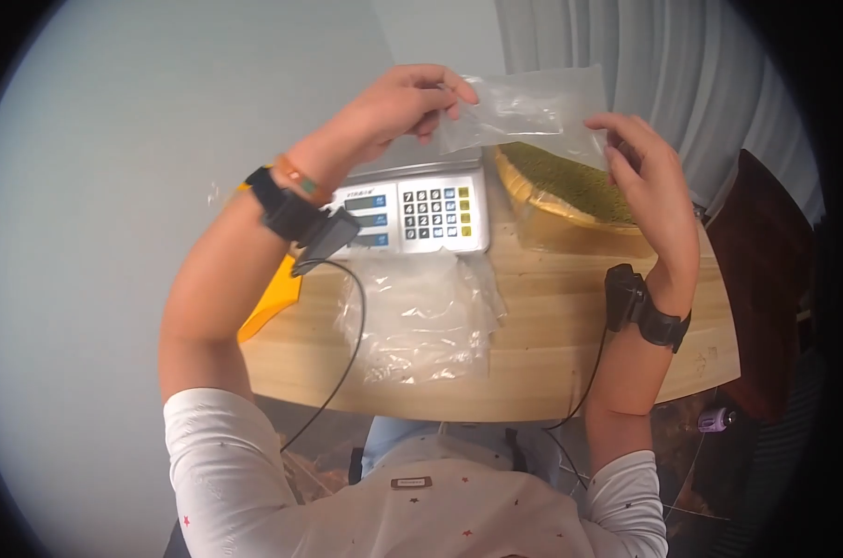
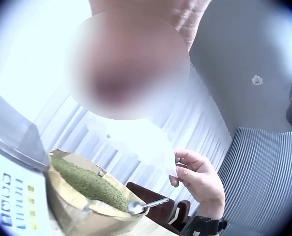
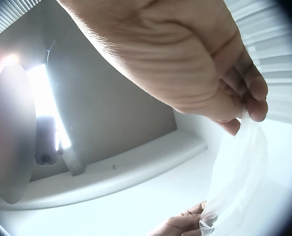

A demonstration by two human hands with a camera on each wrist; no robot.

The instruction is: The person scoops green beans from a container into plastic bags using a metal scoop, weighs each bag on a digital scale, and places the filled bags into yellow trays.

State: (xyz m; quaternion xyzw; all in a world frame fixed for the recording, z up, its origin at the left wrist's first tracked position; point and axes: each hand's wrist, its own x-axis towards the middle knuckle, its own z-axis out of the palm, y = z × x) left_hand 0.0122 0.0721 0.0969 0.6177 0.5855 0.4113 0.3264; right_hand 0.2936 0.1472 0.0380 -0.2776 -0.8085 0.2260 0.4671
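A clear plastic bag (image 1: pixel 524 104) is stretched in the air between both hands, above the far side of the table. My left hand (image 1: pixel 410 104) pinches its left end. My right hand (image 1: pixel 652 177) pinches the opposite end, with thumb and fingertips meeting on the film in the right wrist view. Below the left hand stands a white digital scale (image 1: pixel 440 212) with number keys. Under the right hand is an open yellowish bag (image 1: pixel 580 240) filled with green granules (image 1: pixel 566 179). A metal spoon (image 2: pixel 147 205) rests at that bag's edge in the left wrist view.
A pile of clear plastic bags (image 1: pixel 420 321) lies on the wooden table (image 1: pixel 542 363) in front of the scale. A yellow object (image 1: pixel 271 302) sits at the table's left edge. Grey curtains (image 1: pixel 663 65) hang behind, and a dark red chair (image 1: pixel 761 279) stands at the right.
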